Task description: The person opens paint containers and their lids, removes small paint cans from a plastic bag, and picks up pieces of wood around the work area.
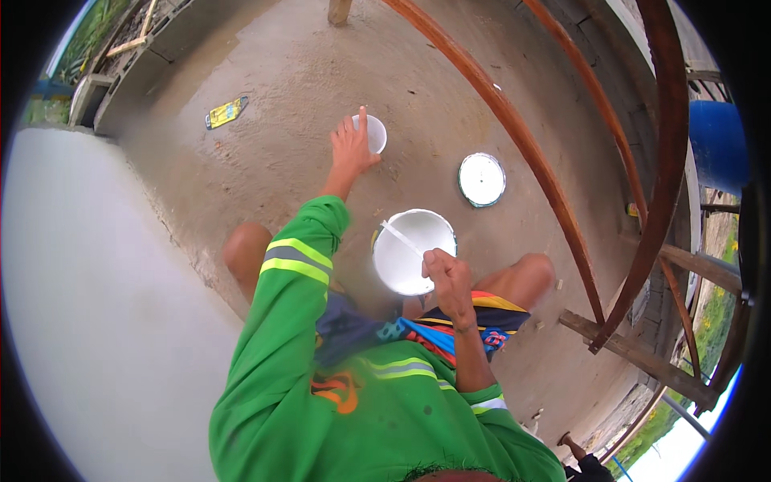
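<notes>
My left hand is stretched forward at a small white cup on the floor. Its fingers and thumb are spread at the cup's left side, and I cannot tell whether they touch it. Between my bent knees stands a round bucket of what looks like white paint. My right hand is closed around one end of a flat white stick. The stick slants over the bucket, its far end near the rim at the upper left. Whether it touches the white contents is unclear.
A round white lid lies right of the cup. A yellow packet is on the concrete floor at the far left. A white wall rises on my left. Reddish-brown metal bars cross on the right, near a blue barrel.
</notes>
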Action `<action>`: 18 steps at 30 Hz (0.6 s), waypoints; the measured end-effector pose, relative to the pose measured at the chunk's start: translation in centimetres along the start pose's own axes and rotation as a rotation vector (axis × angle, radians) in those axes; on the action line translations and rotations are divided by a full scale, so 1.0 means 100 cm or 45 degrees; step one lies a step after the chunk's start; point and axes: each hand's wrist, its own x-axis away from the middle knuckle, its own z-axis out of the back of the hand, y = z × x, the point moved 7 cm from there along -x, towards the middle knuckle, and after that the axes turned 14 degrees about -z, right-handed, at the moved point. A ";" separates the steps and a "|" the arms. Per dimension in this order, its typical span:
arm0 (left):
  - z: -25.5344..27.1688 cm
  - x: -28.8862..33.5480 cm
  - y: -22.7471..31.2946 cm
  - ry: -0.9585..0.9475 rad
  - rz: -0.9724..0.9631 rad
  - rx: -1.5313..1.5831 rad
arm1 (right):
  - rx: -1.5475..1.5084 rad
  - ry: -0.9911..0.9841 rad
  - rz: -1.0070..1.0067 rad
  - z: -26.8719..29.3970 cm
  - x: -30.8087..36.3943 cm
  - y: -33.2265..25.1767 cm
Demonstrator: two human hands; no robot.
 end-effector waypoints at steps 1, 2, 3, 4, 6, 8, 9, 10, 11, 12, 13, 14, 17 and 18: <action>0.006 -0.001 0.012 0.056 -0.062 0.027 | -0.019 -0.010 0.017 0.001 0.002 0.005; 0.009 -0.003 0.023 0.043 -0.079 0.035 | -0.026 0.006 0.002 0.003 0.003 0.008; 0.017 -0.005 0.040 0.062 -0.161 0.061 | -0.037 -0.014 -0.016 0.002 0.004 0.009; 0.020 -0.007 0.056 0.083 -0.243 0.089 | -0.047 -0.034 -0.033 0.003 0.004 0.011; 0.007 -0.012 0.080 0.049 -0.383 0.076 | -0.016 -0.047 -0.060 0.006 0.008 0.017; -0.008 -0.013 0.089 0.021 -0.514 0.053 | -0.017 -0.080 -0.112 0.004 0.011 0.017; -0.022 -0.012 0.094 -0.135 -0.613 -0.027 | -0.023 -0.079 -0.110 0.003 0.011 0.016; -0.035 -0.010 0.095 -0.291 -0.707 -0.106 | 0.015 -0.094 -0.096 0.000 0.011 0.015; -0.039 -0.011 0.089 -0.293 -0.704 -0.111 | 0.053 -0.112 -0.083 -0.003 0.011 0.014; -0.035 -0.009 0.096 -0.220 -0.778 -0.094 | 0.049 -0.105 -0.100 0.000 0.011 0.017; -0.031 -0.005 0.101 -0.146 -0.847 -0.076 | 0.051 -0.102 -0.059 0.002 0.009 0.015; -0.032 0.001 0.099 -0.161 -0.851 -0.065 | 0.054 -0.102 -0.019 0.003 0.005 0.013; -0.043 0.044 0.004 0.359 0.025 1.240 | -0.004 -0.065 0.108 0.001 0.005 -0.006; -0.076 0.079 -0.041 0.393 0.327 1.680 | -0.021 -0.114 0.118 -0.007 0.009 -0.015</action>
